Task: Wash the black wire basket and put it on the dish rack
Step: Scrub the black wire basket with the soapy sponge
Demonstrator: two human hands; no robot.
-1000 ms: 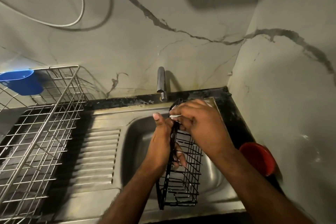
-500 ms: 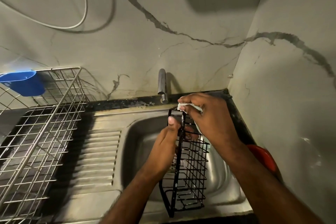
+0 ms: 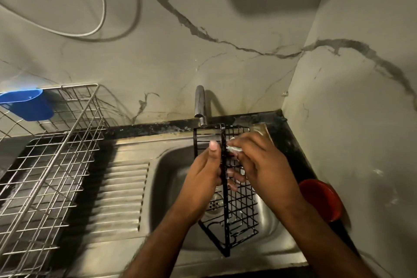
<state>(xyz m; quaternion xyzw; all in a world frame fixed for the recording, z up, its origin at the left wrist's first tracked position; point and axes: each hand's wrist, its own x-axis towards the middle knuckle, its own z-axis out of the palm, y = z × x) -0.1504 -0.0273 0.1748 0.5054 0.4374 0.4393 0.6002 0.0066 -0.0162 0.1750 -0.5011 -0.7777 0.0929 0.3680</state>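
The black wire basket (image 3: 234, 214) stands on end over the steel sink (image 3: 171, 187), its top near the tap. My left hand (image 3: 203, 178) grips its black corner bar, thumb up on the left side and fingers curled through the wires. My right hand (image 3: 264, 165) is on the basket's right side, pinching a small white scrub pad (image 3: 233, 148) against the wires near the top. The silver wire dish rack (image 3: 49, 165) sits to the left of the sink on the counter.
The chrome tap (image 3: 200, 106) rises just behind the basket's top. A blue plastic holder (image 3: 24, 104) hangs on the rack's far left. A red bowl (image 3: 322, 198) sits on the dark counter right of the sink, against the side wall. The ribbed drainboard (image 3: 121, 194) lies between rack and basin.
The basket has turned and risen, its top now level with the tap's foot. My right hand slid the white pad from the top rim down onto the upper wires.
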